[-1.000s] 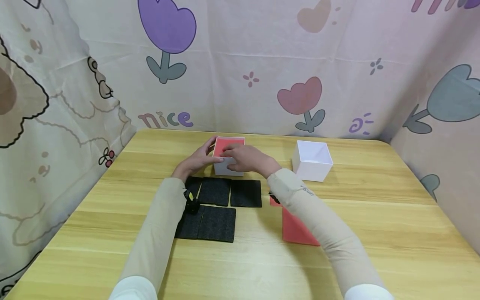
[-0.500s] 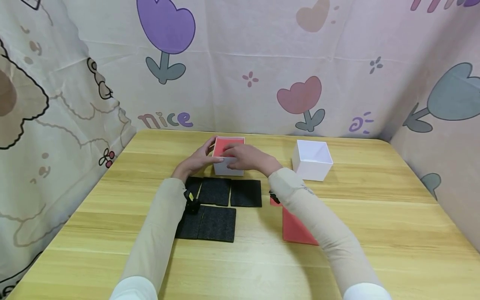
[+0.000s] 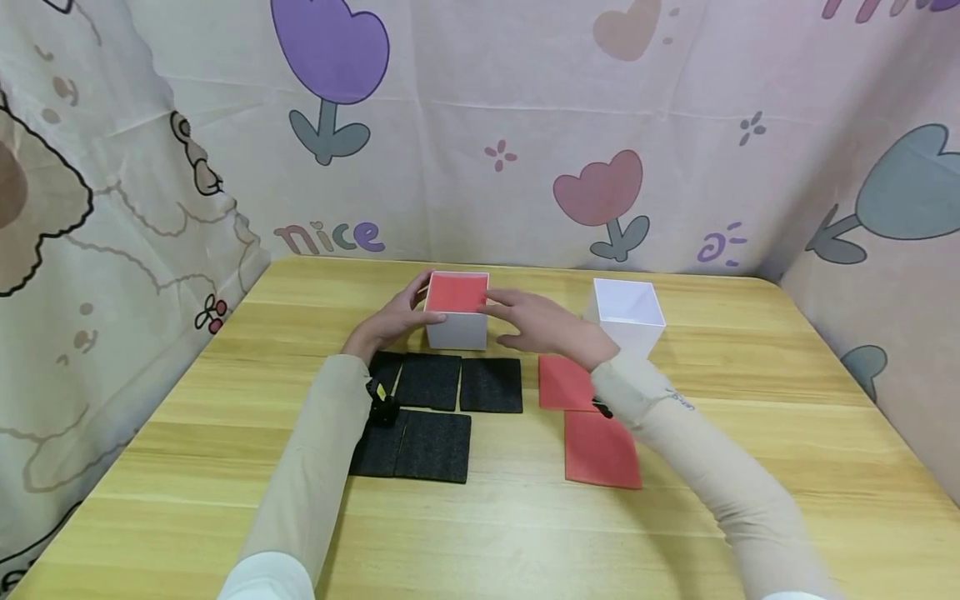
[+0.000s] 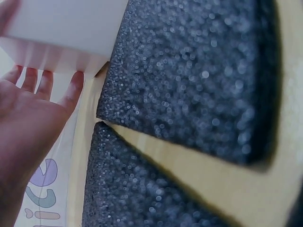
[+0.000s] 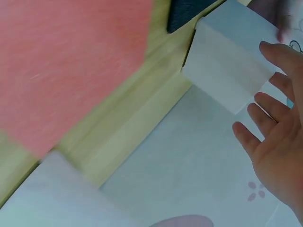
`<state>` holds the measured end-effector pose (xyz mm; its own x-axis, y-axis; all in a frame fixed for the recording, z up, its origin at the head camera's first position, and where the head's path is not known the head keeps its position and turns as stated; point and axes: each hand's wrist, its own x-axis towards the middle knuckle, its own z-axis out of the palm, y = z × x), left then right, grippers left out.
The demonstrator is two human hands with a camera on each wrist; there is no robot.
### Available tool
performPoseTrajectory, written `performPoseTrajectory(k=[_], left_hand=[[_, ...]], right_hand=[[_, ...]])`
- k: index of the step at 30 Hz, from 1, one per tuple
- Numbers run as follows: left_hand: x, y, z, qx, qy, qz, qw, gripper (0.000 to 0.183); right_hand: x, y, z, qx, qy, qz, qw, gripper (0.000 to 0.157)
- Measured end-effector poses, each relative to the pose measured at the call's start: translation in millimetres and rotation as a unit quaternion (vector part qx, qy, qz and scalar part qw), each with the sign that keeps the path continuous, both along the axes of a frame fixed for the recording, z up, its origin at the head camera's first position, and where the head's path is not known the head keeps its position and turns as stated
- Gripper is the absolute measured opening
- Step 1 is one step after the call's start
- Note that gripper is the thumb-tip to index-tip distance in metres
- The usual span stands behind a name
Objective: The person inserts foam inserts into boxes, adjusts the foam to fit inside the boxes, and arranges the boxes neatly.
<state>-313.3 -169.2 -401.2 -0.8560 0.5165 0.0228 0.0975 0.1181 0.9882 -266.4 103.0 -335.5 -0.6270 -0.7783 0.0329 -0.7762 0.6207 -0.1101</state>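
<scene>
A white box stands near the table's back edge, with a red felt-like square lying inside close below its rim. My left hand holds the box by its left side, thumb at the front corner; the left wrist view shows the fingertips against the wall of the box. To the right of the same box, my right hand hovers with spread, bare fingers near the rim. In the right wrist view the right hand holds nothing.
Several black squares lie in two rows before the box. Two red squares lie under and beside my right forearm. A second white box stands open-topped at the back right. A patterned cloth hangs behind the wooden table.
My right hand has drawn out of the box to the right, uncovering the red square in it and more of the two red squares on the table. The left hand stays put.
</scene>
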Motion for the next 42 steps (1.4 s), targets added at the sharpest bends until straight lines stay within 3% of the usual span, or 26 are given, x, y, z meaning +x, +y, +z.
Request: performPoseTrajectory(k=[8, 16, 25, 31, 38, 42], left_hand=[[3.1, -0.9, 2.0, -0.004, -0.010, 0.011, 0.9999, 0.091], [17.2, 2.6, 24.2, 0.009, -0.042, 0.008, 0.9991, 0.092], [3.8, -0.8, 3.3, -0.004, -0.026, 0.018, 0.9995, 0.090], [1.9, -0.3, 1.1, -0.001, -0.015, 0.015, 0.9998, 0.091], [1.8, 0.7, 2.0, -0.002, -0.016, 0.012, 0.9998, 0.092], [1.1, 0.9, 1.6, 0.001, -0.016, 0.011, 0.9998, 0.093]], right_hand=[[24.9, 39.7, -4.6, -0.017, -0.085, -0.053, 0.995, 0.066], [52.3, 86.2, -21.6, -0.042, -0.127, -0.066, 0.989, 0.068], [83.9, 125.3, -41.3, -0.098, -0.142, -0.093, 0.981, 0.069], [105.0, 142.1, -46.9, -0.118, -0.164, -0.106, 0.974, 0.076], [128.0, 152.6, -48.1, -0.098, -0.228, -0.124, 0.961, 0.096], [135.5, 155.1, -49.4, -0.084, -0.224, -0.126, 0.963, 0.101]])
